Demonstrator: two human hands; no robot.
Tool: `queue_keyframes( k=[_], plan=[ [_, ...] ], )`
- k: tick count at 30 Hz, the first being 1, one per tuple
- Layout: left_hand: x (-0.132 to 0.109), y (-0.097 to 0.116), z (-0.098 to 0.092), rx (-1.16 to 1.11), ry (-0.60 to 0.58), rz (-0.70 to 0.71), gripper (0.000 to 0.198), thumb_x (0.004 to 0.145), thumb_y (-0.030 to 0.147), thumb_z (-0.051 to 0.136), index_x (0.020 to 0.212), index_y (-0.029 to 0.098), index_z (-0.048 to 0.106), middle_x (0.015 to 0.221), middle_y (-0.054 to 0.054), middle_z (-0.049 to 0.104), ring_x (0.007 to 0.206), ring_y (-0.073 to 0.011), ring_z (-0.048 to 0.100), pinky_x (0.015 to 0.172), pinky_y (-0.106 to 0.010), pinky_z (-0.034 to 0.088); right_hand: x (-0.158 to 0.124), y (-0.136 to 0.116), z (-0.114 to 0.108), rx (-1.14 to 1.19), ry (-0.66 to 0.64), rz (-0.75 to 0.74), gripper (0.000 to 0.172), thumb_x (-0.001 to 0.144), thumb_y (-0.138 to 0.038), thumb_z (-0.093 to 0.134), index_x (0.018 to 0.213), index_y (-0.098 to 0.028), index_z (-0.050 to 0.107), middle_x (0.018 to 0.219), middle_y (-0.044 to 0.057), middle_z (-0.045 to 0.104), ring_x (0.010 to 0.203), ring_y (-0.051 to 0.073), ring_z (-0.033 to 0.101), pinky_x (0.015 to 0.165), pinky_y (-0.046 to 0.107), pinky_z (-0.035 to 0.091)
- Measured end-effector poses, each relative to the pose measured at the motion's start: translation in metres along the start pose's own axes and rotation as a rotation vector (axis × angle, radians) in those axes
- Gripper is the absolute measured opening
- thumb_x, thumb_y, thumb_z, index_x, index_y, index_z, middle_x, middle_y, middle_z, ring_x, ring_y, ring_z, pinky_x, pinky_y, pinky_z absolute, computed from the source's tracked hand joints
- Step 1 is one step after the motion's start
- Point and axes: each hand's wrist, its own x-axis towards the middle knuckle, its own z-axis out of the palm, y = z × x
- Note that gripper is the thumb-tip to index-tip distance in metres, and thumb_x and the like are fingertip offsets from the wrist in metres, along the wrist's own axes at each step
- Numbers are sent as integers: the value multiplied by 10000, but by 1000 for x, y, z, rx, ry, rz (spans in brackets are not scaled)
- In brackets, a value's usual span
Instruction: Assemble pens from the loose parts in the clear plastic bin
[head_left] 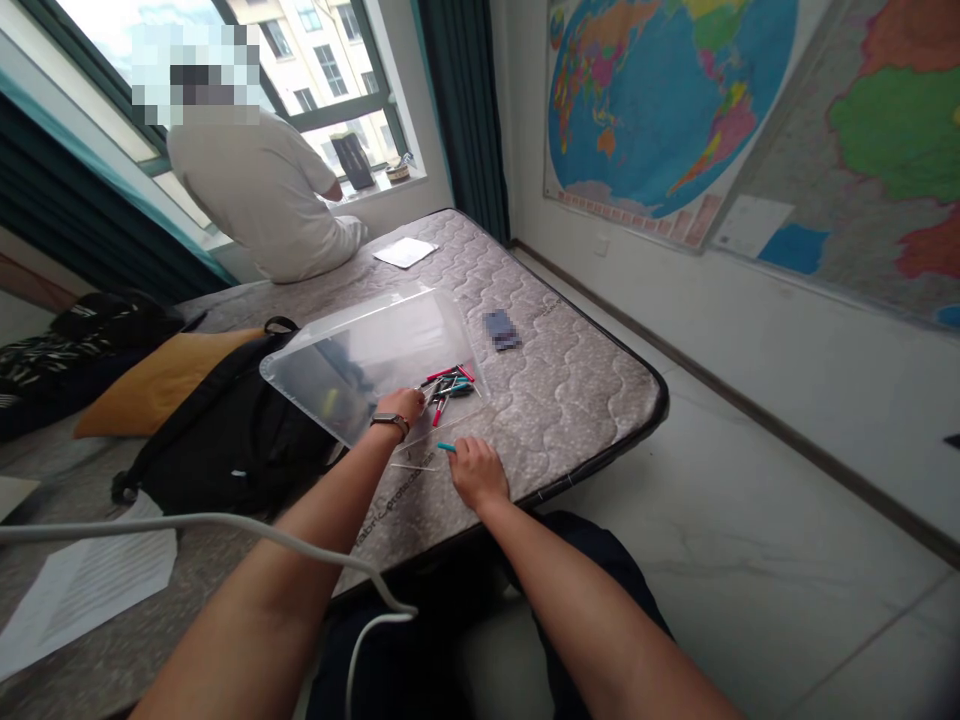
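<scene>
My right hand rests near the mattress edge with its fingers closed on a teal pen, whose end sticks out to the left. My left hand, with a wristband above it, reaches in at the mouth of a clear plastic box. Its fingers are curled at the left side of a heap of pens in red, black and teal; what they pinch, if anything, is hidden. Between me and the box, a thin white stick lies on the mattress.
A black backpack and an orange cushion lie left of the box. A phone-like dark object and white paper lie beyond. A person sits by the window. A white cable crosses before my left arm.
</scene>
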Motion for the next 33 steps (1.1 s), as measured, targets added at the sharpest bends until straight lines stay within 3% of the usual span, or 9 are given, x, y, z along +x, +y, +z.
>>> queue_keyframes(
  k=[9, 14, 18, 22, 24, 27, 30, 33],
  plan=[
    [4, 7, 1, -8, -45, -49, 88, 608, 275, 691, 645, 200, 663, 757, -134, 712, 776, -266, 657, 705, -313, 457, 0, 0, 0, -1, 5, 6, 196, 988, -352, 473, 990, -193, 589, 959, 81, 633, 904, 217, 541, 783, 320, 379],
    [6, 4, -3, -139, -43, -76, 134, 519, 235, 720, 514, 210, 589, 542, -55, 616, 665, -235, 625, 636, -292, 432, 0, 0, -2, 3, 9, -1, 208, 992, -352, 458, 989, -193, 593, 952, 83, 633, 900, 216, 543, 784, 317, 384],
    [-3, 10, -8, -311, 24, -99, 140, 568, 295, 694, 554, 202, 590, 505, -23, 570, 592, -187, 574, 567, -263, 398, -1, -1, -1, 3, 16, 1, 202, 989, -354, 465, 981, -194, 588, 946, 81, 631, 899, 218, 543, 788, 321, 382],
    [-45, 20, -10, -589, 49, -92, 167, 702, 372, 575, 708, 205, 573, 575, 15, 578, 477, -109, 489, 472, -221, 373, 0, -1, 1, 4, 12, 14, 208, 987, -367, 468, 971, -195, 583, 945, 79, 630, 903, 215, 541, 791, 320, 378],
    [-78, 24, -6, -1079, 37, -120, 178, 687, 356, 616, 754, 212, 536, 614, 35, 559, 434, -73, 415, 418, -201, 320, 0, -1, 2, 0, 7, 12, 210, 988, -371, 465, 968, -198, 582, 950, 78, 629, 907, 214, 540, 789, 319, 377],
    [-131, 25, 9, -1517, 29, -177, 216, 708, 343, 661, 797, 221, 506, 733, 36, 579, 454, -45, 391, 401, -175, 280, 0, -1, 3, -18, 5, 7, 212, 986, -377, 465, 970, -202, 582, 958, 77, 630, 911, 215, 542, 787, 320, 379],
    [-169, 25, 29, -1695, 65, -229, 214, 726, 297, 670, 818, 223, 492, 885, 6, 638, 486, -39, 416, 419, -176, 321, 0, -1, 5, -40, 13, 1, 207, 987, -374, 461, 973, -207, 581, 961, 70, 630, 913, 215, 544, 788, 322, 380],
    [-184, 25, 46, -1787, 186, -238, 233, 711, 251, 687, 815, 221, 481, 901, -2, 659, 507, -43, 439, 479, -196, 400, 0, -1, 6, -60, 15, -4, 208, 992, -368, 452, 978, -207, 582, 953, 64, 629, 913, 212, 545, 791, 321, 383]
  ],
)
